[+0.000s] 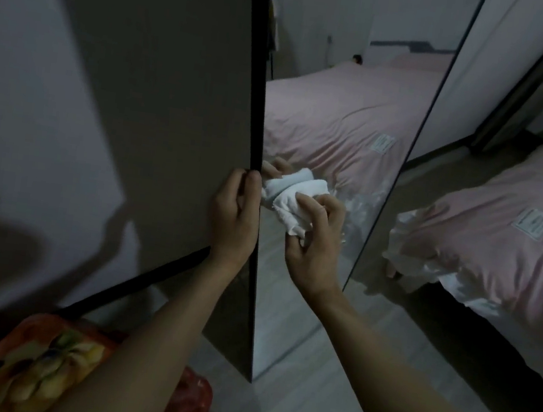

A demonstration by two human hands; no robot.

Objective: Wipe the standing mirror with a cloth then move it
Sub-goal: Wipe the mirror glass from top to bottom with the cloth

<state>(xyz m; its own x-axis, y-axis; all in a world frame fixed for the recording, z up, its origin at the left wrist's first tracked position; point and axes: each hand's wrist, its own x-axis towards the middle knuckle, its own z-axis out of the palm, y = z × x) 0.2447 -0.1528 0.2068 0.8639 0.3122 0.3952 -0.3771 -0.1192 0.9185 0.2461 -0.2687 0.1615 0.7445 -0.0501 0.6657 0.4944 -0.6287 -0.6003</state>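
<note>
Two bare hands at a tall standing mirror with a thin black frame (325, 126), seen nearly edge-on, with its plain brown back panel to the left and its glass to the right. Left hand (234, 214) wrapped around the near black edge: thumb on the back panel, fingers curled over onto the glass side, fingertips doubled in the reflection. Right hand (313, 242) just to the right, fingers bent and pinching a crumpled white cloth (288, 208), pressed against the glass beside the left hand's fingers. Cloth bunched between fingertips and mirror, its reflection touching it. Pink bed cover with white frilled edge (500, 243) to the right, also mirrored in the glass. Orange floral fabric (35, 365) near left, low. Pale floor (289, 398) below.
</note>
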